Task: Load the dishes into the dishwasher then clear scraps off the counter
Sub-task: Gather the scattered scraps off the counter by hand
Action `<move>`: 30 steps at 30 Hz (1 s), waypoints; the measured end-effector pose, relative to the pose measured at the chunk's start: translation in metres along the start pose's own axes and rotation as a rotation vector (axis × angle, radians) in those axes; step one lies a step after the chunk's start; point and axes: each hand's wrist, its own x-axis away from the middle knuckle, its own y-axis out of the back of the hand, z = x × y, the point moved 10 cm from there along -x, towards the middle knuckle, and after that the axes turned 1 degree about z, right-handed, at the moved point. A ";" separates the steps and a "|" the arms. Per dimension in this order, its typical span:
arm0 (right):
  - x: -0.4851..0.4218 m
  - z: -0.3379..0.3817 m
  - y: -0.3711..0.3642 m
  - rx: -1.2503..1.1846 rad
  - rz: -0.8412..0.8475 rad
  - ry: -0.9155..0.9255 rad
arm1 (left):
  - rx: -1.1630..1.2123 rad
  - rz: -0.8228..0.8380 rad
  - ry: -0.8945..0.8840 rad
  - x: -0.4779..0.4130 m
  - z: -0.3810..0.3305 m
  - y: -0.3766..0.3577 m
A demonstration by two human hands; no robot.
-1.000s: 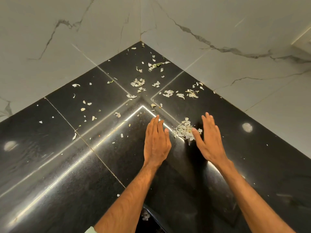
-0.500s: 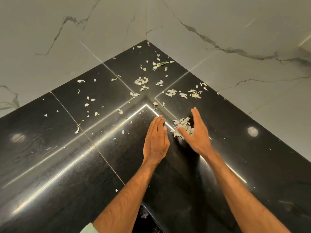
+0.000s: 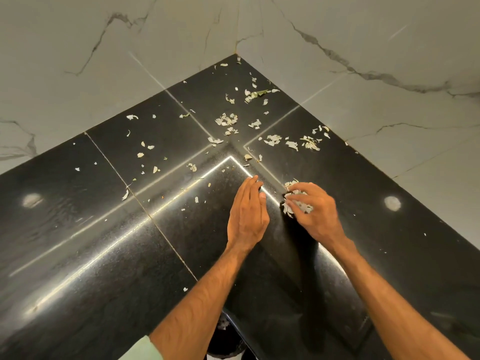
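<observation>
**Corner of the black counter [image 3: 78, 255], head view.** The right hand [image 3: 320, 216], fingers curled, grasps a gathered pile of scraps [image 3: 298, 203]. This pile lies just beside the left hand [image 3: 248, 214], at its 3 o'clock. The left hand is released, with fingers straight and together, edge-on to the stone and holding nothing. Loose scraps [image 3: 226, 119] lie strewn toward 12 o'clock, up to the wall corner (well apart from both hands). Judged step: lifting the handful clear, the right hand being nearer.

Left hand [image 3: 248, 216] flat with straight fingers; right hand [image 3: 318, 214] curls round scraps [image 3: 298, 203].
</observation>
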 end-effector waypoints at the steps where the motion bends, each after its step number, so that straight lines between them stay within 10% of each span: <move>1: 0.001 -0.005 0.015 -0.024 -0.053 -0.056 | -0.003 0.004 0.001 0.000 0.000 0.000; 8: 0.066 -0.044 -0.016 0.263 0.303 -0.560 | -0.018 0.023 0.006 0.001 0.001 -0.003; 14: 0.063 -0.038 -0.049 0.356 0.357 -0.600 | -0.049 0.014 0.000 0.000 0.000 -0.003; 30: -0.007 -0.011 -0.036 0.115 0.294 -0.126 | -0.062 0.003 -0.006 -0.001 -0.003 0.001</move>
